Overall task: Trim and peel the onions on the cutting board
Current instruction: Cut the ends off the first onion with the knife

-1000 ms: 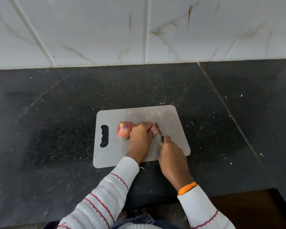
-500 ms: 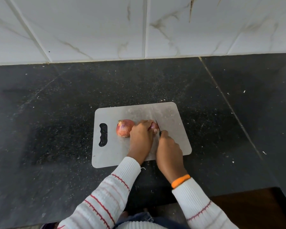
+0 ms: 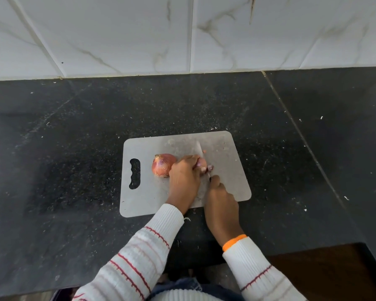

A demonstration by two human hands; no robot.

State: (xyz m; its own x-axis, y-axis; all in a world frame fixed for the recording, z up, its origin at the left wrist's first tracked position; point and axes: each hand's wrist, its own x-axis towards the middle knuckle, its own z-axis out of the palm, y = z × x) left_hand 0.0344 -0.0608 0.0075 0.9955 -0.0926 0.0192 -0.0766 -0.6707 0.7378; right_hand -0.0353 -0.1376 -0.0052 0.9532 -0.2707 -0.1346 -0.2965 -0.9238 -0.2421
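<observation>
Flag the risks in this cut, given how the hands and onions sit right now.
1. The left hand grips the small onion with fingertips right beside the knife blade; a slip could nick them.
2. The whole onion sits loose against that hand and could get nudged and roll on the cutting board.
3. The right hand hides the knife handle, so grip security can't be judged.

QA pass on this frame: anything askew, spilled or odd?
Nothing serious. The board sits slightly skewed on the counter, which is littered with pale flecks. A small cut piece lies right of the held onion, which fits trimming.
</observation>
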